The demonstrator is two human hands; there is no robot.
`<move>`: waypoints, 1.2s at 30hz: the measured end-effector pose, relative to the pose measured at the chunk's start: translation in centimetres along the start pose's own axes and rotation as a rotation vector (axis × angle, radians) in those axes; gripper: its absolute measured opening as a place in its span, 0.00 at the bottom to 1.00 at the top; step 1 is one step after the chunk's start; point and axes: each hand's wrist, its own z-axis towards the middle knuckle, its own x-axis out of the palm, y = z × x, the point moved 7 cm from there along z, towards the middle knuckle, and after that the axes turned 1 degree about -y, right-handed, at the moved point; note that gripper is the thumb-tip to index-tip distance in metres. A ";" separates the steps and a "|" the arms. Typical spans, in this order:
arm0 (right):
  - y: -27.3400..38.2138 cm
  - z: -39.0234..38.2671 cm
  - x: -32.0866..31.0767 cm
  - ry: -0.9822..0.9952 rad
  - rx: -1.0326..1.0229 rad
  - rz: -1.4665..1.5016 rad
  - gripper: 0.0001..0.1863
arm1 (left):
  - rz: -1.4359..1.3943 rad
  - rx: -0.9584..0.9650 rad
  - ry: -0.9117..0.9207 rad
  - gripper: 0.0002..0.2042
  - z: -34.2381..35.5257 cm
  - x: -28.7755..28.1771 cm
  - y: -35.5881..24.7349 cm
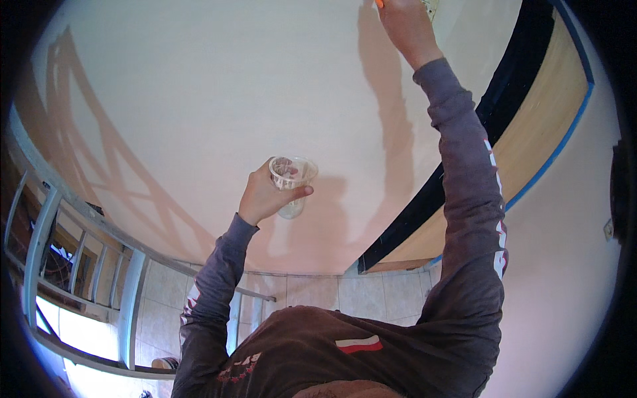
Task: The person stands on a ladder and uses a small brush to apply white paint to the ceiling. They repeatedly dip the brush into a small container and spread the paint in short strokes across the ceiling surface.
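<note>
My left hand is wrapped round a clear plastic cup, the thumb across its front. Whitish smears coat the cup's inside, and it stands nearly upright in front of the pale wall. My right hand is raised high at the wall, at the upper edge of the view. Its fingers look closed; a small orange piece shows beside them, but the rest of what they hold is cut off. A yellowish speckled patch shows just right of that hand.
A metal ladder stands at the left. On the right, a black band and a wooden panel edged with blue tape run along the wall. Pale floor tiles lie below.
</note>
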 end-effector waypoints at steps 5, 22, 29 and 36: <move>2.6 -6.3 1.3 0.034 -0.059 0.064 0.22 | -0.074 0.076 -0.046 0.32 0.2 0.1 0.5; 0.7 -4.4 -3.3 0.010 0.077 0.132 0.16 | -0.068 0.047 -0.017 0.32 0.4 0.2 1.1; -2.1 2.1 -1.6 -0.132 0.001 0.004 0.18 | -0.092 0.063 -0.013 0.33 0.4 0.5 1.2; 0.3 -1.1 1.4 0.023 -0.064 0.029 0.19 | -0.083 0.065 -0.020 0.32 0.4 0.3 1.5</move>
